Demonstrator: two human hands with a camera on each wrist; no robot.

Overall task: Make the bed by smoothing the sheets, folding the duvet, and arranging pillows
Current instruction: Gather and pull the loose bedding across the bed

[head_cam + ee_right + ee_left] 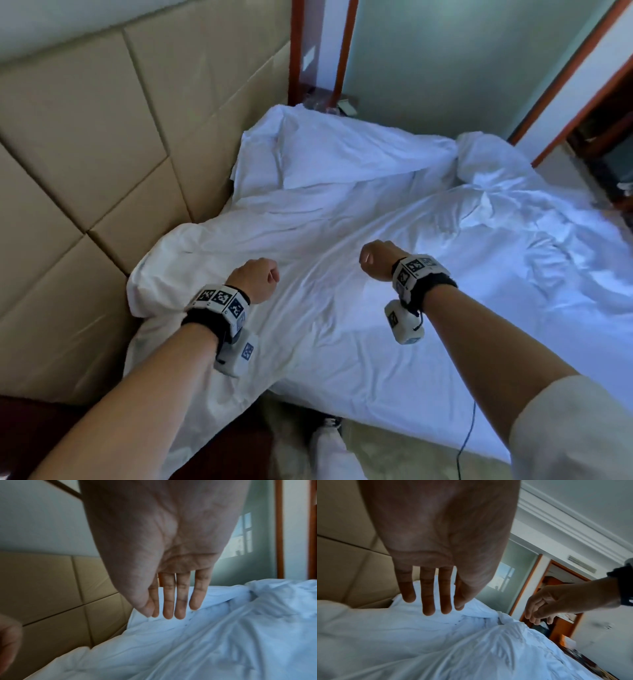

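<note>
No readable writing shows; only black-and-white square marker patterns on the wrist bands (219,301). The left hand (255,279) and right hand (378,258) hang in mid-frame above the bed, fingers straight and slack, holding nothing. Below them the wrinkled white sheet (342,308) covers the bed, a pillow (342,154) lies at upper centre, the crumpled duvet (513,212) sits at right, and a beige padded headboard (85,154) fills the left.

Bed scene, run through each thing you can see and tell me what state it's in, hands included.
Left hand: open, fingers straight, above the bedding, holding nothing.
Right hand: open, fingers straight, holding nothing.
Sheet: spread over the mattress, creased.
Near pillow: lying against the headboard, rumpled.
Far pillow: lying flat at the head end.
Duvet: bunched and crumpled, not folded.
</note>
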